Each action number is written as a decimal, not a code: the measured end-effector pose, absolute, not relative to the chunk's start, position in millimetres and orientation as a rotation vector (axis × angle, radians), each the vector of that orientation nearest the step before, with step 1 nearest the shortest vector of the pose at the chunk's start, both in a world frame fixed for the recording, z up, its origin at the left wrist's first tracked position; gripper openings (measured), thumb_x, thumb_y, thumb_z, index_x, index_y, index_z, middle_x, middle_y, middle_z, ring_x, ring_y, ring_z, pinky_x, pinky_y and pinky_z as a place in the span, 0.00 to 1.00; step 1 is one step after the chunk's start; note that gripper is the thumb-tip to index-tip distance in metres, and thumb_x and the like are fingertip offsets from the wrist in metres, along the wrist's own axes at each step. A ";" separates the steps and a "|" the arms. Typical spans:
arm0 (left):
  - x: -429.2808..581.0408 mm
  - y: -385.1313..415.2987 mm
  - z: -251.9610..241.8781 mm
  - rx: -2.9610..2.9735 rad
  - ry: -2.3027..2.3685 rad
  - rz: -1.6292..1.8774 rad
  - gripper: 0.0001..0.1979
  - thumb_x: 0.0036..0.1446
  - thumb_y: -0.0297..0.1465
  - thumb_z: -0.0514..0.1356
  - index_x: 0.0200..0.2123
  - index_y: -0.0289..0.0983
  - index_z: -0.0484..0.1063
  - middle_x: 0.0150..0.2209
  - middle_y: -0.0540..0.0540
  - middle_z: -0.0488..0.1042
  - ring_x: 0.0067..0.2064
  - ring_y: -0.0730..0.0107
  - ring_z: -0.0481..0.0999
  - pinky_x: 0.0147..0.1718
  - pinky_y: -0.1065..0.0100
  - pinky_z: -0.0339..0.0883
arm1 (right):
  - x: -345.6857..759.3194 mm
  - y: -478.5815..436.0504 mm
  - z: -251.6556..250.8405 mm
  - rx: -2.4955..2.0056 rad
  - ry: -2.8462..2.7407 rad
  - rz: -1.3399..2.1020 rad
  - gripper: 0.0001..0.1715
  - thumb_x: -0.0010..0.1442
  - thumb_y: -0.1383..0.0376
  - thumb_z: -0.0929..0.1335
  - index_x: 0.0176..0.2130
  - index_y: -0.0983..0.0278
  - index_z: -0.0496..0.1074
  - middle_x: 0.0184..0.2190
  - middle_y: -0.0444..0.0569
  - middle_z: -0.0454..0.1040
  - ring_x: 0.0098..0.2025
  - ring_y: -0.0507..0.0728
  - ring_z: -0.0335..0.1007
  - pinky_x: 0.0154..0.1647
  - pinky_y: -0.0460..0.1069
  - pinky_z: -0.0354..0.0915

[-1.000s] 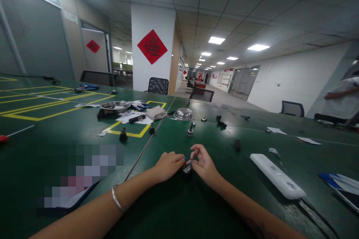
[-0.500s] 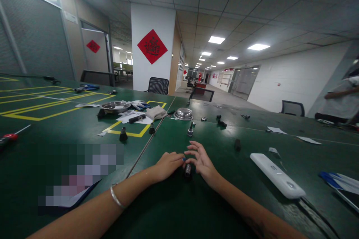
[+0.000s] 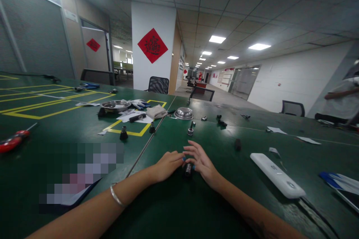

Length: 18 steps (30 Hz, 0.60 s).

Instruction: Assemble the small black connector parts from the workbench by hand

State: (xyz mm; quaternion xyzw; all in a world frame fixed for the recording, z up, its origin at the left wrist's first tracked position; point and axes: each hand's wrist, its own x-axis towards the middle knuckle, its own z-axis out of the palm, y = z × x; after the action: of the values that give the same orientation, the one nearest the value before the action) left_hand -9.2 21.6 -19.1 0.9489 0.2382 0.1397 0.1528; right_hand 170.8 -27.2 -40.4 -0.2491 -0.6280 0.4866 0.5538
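My left hand rests on the green table with its fingers curled, their tips against a small dark cylindrical part that lies on the table between both hands. My right hand is at the part's right side, thumb touching it, the other fingers stretched out and spread above it. A silver bracelet is on my left wrist.
Further back lie small sockets, a metal part, a black cylinder, two steel bowls and cloths. A white device lies to the right, a red-handled screwdriver to the left. A person stands at far right.
My right hand's fingers went from a pinch over the part to a spread, stretched pose. The part now lies on the table. The view shifted slightly right.
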 end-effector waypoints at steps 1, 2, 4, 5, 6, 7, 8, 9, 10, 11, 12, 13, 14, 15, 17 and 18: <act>-9.6 21.9 -20.1 2.723 0.672 0.412 0.17 0.64 0.28 0.40 0.34 0.36 0.67 0.36 0.49 0.70 0.38 0.69 0.65 0.39 0.68 0.55 | 171.0 -27.3 -40.6 -0.591 -1.491 1.149 0.39 0.44 0.72 0.63 0.56 0.55 0.55 0.50 0.50 0.61 0.52 0.59 0.59 0.48 0.55 0.60; -10.0 22.2 -20.8 2.722 0.663 0.426 0.16 0.64 0.28 0.40 0.35 0.36 0.67 0.37 0.49 0.70 0.38 0.69 0.65 0.39 0.68 0.55 | 171.2 -27.4 -40.5 -0.593 -1.498 1.147 0.38 0.47 0.71 0.65 0.56 0.55 0.55 0.51 0.51 0.61 0.52 0.59 0.59 0.49 0.56 0.60; -10.2 22.3 -21.6 2.710 0.654 0.448 0.16 0.64 0.28 0.41 0.37 0.37 0.67 0.39 0.49 0.70 0.39 0.69 0.65 0.40 0.68 0.55 | 171.6 -28.1 -39.8 -0.599 -1.513 1.142 0.34 0.51 0.66 0.67 0.57 0.56 0.55 0.51 0.52 0.62 0.53 0.60 0.59 0.51 0.57 0.58; -10.1 22.2 -21.4 2.698 0.656 0.450 0.15 0.64 0.28 0.41 0.38 0.37 0.67 0.40 0.49 0.70 0.40 0.69 0.65 0.40 0.68 0.55 | 171.8 -28.5 -39.2 -0.603 -1.521 1.138 0.33 0.53 0.64 0.67 0.57 0.56 0.55 0.51 0.52 0.62 0.53 0.60 0.59 0.52 0.57 0.58; -9.8 22.0 -20.9 2.683 0.664 0.447 0.16 0.64 0.28 0.41 0.39 0.37 0.67 0.40 0.49 0.70 0.40 0.69 0.65 0.40 0.68 0.55 | 172.0 -29.0 -38.5 -0.607 -1.531 1.135 0.33 0.54 0.61 0.67 0.57 0.56 0.55 0.51 0.53 0.62 0.53 0.60 0.59 0.52 0.58 0.57; -9.4 21.6 -20.2 2.670 0.677 0.441 0.16 0.64 0.28 0.41 0.39 0.37 0.67 0.40 0.49 0.71 0.40 0.69 0.66 0.40 0.68 0.55 | 172.3 -29.5 -37.8 -0.613 -1.542 1.132 0.32 0.55 0.58 0.67 0.57 0.56 0.55 0.51 0.53 0.63 0.54 0.60 0.59 0.53 0.58 0.57; -9.0 21.2 -19.3 2.660 0.691 0.434 0.16 0.64 0.28 0.41 0.39 0.37 0.68 0.39 0.49 0.71 0.39 0.69 0.66 0.40 0.68 0.55 | 172.5 -30.0 -37.2 -0.620 -1.552 1.129 0.32 0.56 0.56 0.67 0.57 0.56 0.55 0.52 0.54 0.63 0.54 0.61 0.59 0.53 0.58 0.56; -8.6 20.8 -18.3 2.656 0.703 0.425 0.16 0.64 0.28 0.41 0.38 0.37 0.68 0.38 0.50 0.71 0.39 0.69 0.66 0.40 0.68 0.56 | 172.7 -30.4 -36.8 -0.627 -1.563 1.124 0.32 0.57 0.54 0.67 0.57 0.56 0.55 0.52 0.54 0.63 0.54 0.61 0.60 0.53 0.59 0.56; -8.2 20.4 -17.5 2.659 0.709 0.420 0.16 0.64 0.28 0.41 0.38 0.37 0.68 0.38 0.50 0.71 0.39 0.69 0.66 0.39 0.68 0.56 | 173.0 -30.6 -36.6 -0.634 -1.573 1.120 0.32 0.57 0.53 0.66 0.58 0.56 0.54 0.53 0.54 0.62 0.54 0.61 0.60 0.53 0.59 0.56; -7.9 20.1 -16.7 2.666 0.708 0.417 0.15 0.64 0.27 0.41 0.38 0.37 0.68 0.39 0.50 0.71 0.39 0.69 0.66 0.39 0.68 0.56 | 173.2 -30.7 -36.5 -0.641 -1.584 1.117 0.32 0.58 0.53 0.66 0.58 0.56 0.54 0.53 0.54 0.62 0.55 0.61 0.60 0.54 0.59 0.56; -7.7 19.8 -16.1 2.679 0.699 0.413 0.15 0.64 0.27 0.41 0.39 0.37 0.68 0.40 0.50 0.72 0.39 0.69 0.66 0.39 0.68 0.56 | 173.5 -30.7 -36.6 -0.648 -1.593 1.113 0.32 0.58 0.53 0.65 0.58 0.56 0.53 0.54 0.54 0.62 0.55 0.61 0.59 0.54 0.59 0.56; -7.7 19.6 -15.7 2.692 0.688 0.408 0.15 0.64 0.27 0.41 0.39 0.37 0.68 0.41 0.49 0.72 0.40 0.69 0.66 0.39 0.68 0.56 | 173.7 -30.6 -36.7 -0.653 -1.602 1.112 0.32 0.59 0.53 0.65 0.59 0.57 0.53 0.54 0.55 0.62 0.55 0.61 0.59 0.54 0.58 0.56; -7.8 19.5 -15.6 2.705 0.683 0.401 0.15 0.63 0.26 0.41 0.39 0.37 0.68 0.42 0.49 0.72 0.40 0.69 0.66 0.39 0.68 0.56 | 173.8 -30.6 -36.8 -0.656 -1.610 1.111 0.32 0.59 0.53 0.64 0.59 0.57 0.52 0.54 0.55 0.62 0.56 0.61 0.59 0.54 0.58 0.56; -8.0 19.5 -15.7 2.716 0.684 0.393 0.16 0.63 0.25 0.42 0.40 0.37 0.68 0.42 0.49 0.72 0.40 0.69 0.66 0.39 0.68 0.56 | 173.9 -30.7 -36.7 -0.657 -1.620 1.112 0.32 0.59 0.53 0.64 0.59 0.57 0.52 0.55 0.56 0.62 0.56 0.61 0.59 0.53 0.58 0.56; -8.5 20.1 -16.5 2.734 0.698 0.372 0.16 0.63 0.25 0.42 0.39 0.37 0.69 0.41 0.49 0.72 0.40 0.69 0.66 0.39 0.68 0.56 | 174.1 -31.4 -35.9 -0.658 -1.639 1.115 0.33 0.60 0.53 0.64 0.60 0.58 0.51 0.55 0.56 0.61 0.56 0.61 0.58 0.54 0.58 0.56; -8.7 20.6 -17.1 2.742 0.703 0.366 0.15 0.62 0.24 0.42 0.39 0.37 0.69 0.41 0.49 0.72 0.40 0.68 0.66 0.39 0.68 0.56 | 174.1 -32.0 -35.2 -0.660 -1.646 1.116 0.33 0.60 0.53 0.64 0.60 0.58 0.51 0.56 0.56 0.60 0.56 0.61 0.58 0.54 0.58 0.56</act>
State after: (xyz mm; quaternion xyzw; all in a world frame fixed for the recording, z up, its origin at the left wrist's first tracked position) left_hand -8.7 20.6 -17.1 0.9508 0.2438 0.1268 0.1432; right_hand 174.1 -32.0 -35.2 -0.2729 -0.6805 0.4614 0.4995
